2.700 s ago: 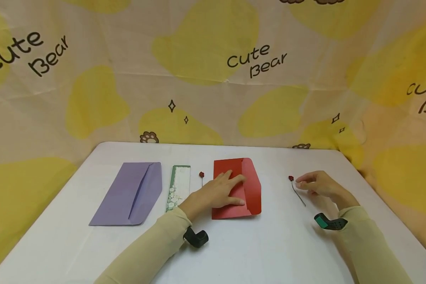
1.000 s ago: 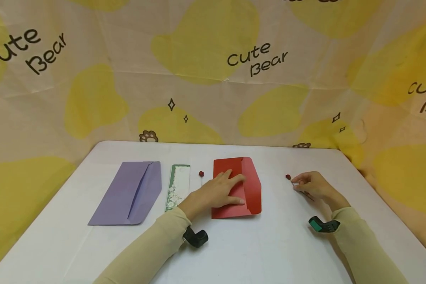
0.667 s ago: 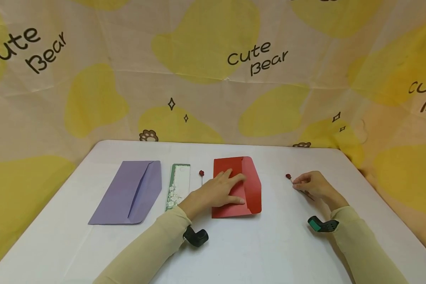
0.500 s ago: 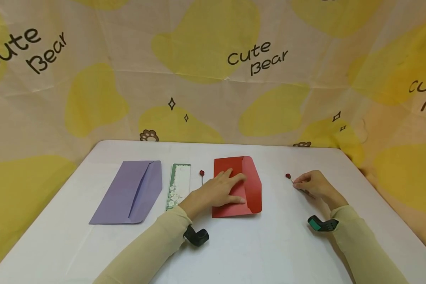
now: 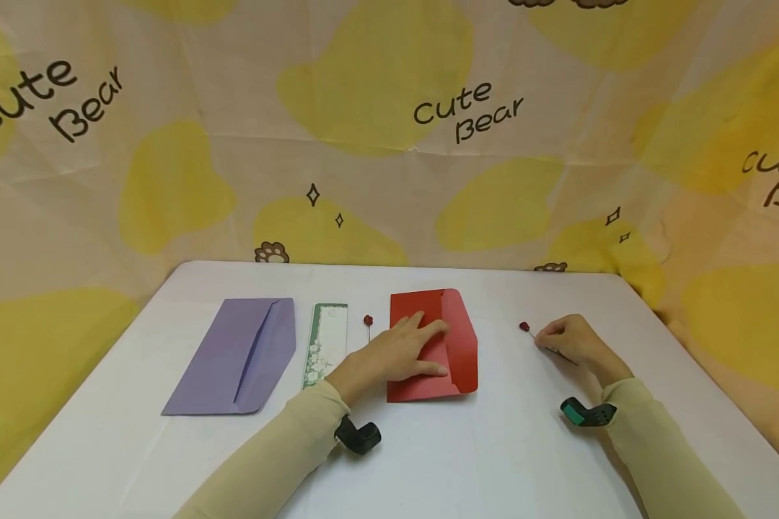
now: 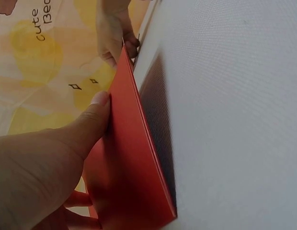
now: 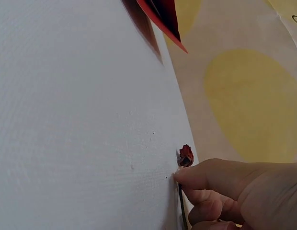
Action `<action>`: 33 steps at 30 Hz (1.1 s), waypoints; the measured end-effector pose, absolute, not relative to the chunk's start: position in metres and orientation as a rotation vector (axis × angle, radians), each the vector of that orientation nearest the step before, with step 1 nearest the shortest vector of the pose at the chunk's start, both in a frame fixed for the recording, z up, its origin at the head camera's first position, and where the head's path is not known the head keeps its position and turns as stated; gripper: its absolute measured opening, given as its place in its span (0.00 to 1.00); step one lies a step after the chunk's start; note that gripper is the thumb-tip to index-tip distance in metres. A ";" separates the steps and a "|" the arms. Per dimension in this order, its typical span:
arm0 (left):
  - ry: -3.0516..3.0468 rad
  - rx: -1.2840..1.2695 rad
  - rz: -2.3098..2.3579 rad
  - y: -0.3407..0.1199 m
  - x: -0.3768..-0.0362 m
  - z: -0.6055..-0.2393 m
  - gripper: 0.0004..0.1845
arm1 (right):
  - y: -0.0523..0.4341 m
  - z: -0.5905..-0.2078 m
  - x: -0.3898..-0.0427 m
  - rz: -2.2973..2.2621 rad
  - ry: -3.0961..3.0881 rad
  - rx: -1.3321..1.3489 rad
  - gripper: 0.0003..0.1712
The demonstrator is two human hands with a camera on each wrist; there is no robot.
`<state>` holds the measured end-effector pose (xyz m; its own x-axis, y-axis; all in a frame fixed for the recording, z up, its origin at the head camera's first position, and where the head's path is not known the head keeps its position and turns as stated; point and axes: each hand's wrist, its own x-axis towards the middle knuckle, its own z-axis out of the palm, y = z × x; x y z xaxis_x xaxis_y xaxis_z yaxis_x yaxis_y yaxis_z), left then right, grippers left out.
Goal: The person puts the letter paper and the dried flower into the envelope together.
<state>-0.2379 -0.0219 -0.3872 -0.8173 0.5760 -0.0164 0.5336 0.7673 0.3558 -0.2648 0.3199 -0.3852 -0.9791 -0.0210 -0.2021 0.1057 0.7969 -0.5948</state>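
- Dried rosebud stem [image 5: 526, 329]: a small dark red bud on a thin stalk, lying on the white table [image 5: 493, 461] well to the right of the red envelope [image 5: 457, 353]. The bud points toward the envelope and slightly away from the person; the stalk runs back under the right hand [image 5: 568, 340], so its long axis slants from far-left to near-right.
- Right hand: far nearer to this stem than the other hand. It sits low on the table with fingers curled, thumb and forefinger pinching the stalk just behind the bud, as the right wrist view shows [image 7: 186, 156]. Whether the stem is lifted off the surface or only pressed to it is hard to tell.
- Left hand [image 5: 399, 351]: lies flat, fingers straight, pressing on the red envelope, whose flap is open toward the right. In the left wrist view the thumb [image 6: 93, 120] rests against the envelope's edge.
- Between the two hands is bare tabletop; the envelope's open side faces the stem.
- Further left: a second rosebud stem [image 5: 368, 322] just beside the envelope, a green patterned card [image 5: 327, 346], and a purple envelope [image 5: 240, 357].
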 end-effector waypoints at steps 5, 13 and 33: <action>2.828 0.889 0.515 -0.022 -0.237 -0.389 0.37 | 0.324 -0.389 -0.266 -0.944 2.770 0.095 0.13; 2.831 0.897 0.506 -0.020 -0.237 -0.389 0.36 | 0.329 -0.388 -0.267 -1.034 2.687 0.138 0.20; 2.842 0.894 0.508 -0.022 -0.238 -0.387 0.36 | 0.324 -0.381 -0.268 -1.548 2.315 -0.047 0.13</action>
